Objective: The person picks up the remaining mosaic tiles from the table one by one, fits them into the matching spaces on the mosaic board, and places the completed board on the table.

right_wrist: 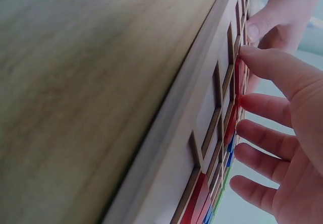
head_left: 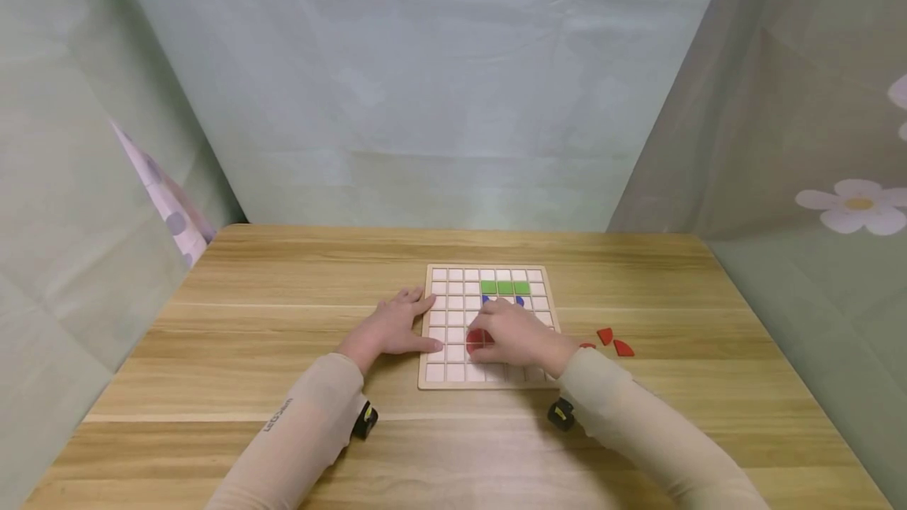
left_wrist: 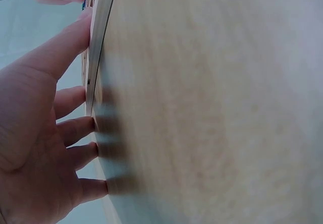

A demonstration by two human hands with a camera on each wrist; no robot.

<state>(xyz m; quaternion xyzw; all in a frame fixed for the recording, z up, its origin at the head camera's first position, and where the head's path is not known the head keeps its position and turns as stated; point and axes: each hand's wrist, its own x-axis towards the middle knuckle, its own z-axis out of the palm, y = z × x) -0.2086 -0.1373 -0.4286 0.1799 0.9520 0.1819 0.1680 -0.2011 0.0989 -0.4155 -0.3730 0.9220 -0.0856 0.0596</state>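
Note:
A wooden grid board with white square cells lies on the table. My left hand rests at its left side, thumb on the frame and fingers spread along the edge. Over the board's middle is my right hand, its thumb and index finger touching red quarter-circle pieces set in the cells. In the right wrist view the fingers are fairly straight and spread. Green squares fill part of an upper row. Blue pieces sit just below them, partly hidden by the right hand.
Loose red quarter-circle pieces lie on the wooden table right of the board, one partly covered by the right sleeve. Behind and beside the table hang pale curtains.

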